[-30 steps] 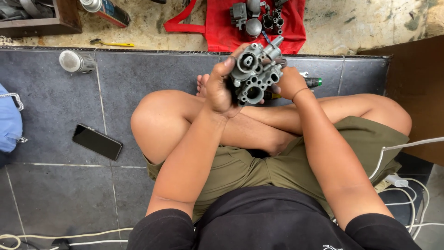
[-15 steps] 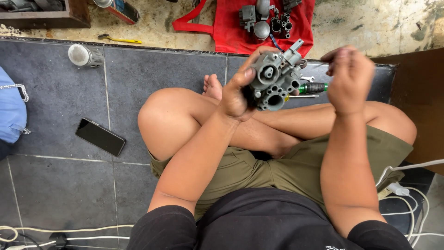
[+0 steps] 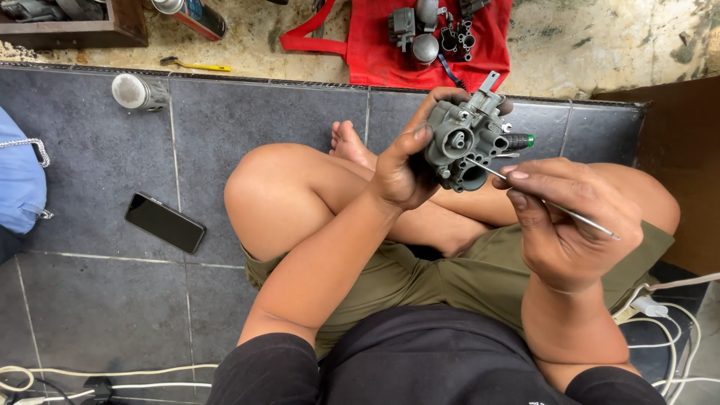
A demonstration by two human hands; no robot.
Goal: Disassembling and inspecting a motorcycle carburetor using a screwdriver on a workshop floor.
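Floor surface (image 3: 90,315) consists of dark grey square tiles with pale grout lines. At far left lies a light blue fabric item (image 3: 19,180) with a metal chain across it. Above, a short silver metal cylinder (image 3: 135,91) rests on its side near the tile edge, and a thin yellow-handled tool (image 3: 193,66) lies on the bare concrete beyond. A black rectangular phone (image 3: 164,223) lies flat on the tiles, screen dark, well apart from the person's bent knee. White cables (image 3: 112,371) run along the bottom left corner.

Centre: the person sits cross-legged in olive green shorts and a black shirt. The left hand (image 3: 401,169) is closed around the rear of a grey cast-metal carburettor body (image 3: 466,139), thumb pressed against its near side, fingers wrapped behind it. The carburettor is held raised above the crossed legs, round bores facing the camera, a bracket projecting from its top. Directly beyond it, a red cloth (image 3: 427,45) spread on the concrete carries several small grey metal parts (image 3: 424,34).

Right: the right hand (image 3: 570,221) pinches a thin straight metal wire (image 3: 559,208) between thumb and forefinger, remaining fingers curled in. The wire's tip reaches the lower bore of the carburettor. A dark tool with a green tip (image 3: 519,140) shows just behind the carburettor. More white cables and a plug (image 3: 660,307) lie at lower right.
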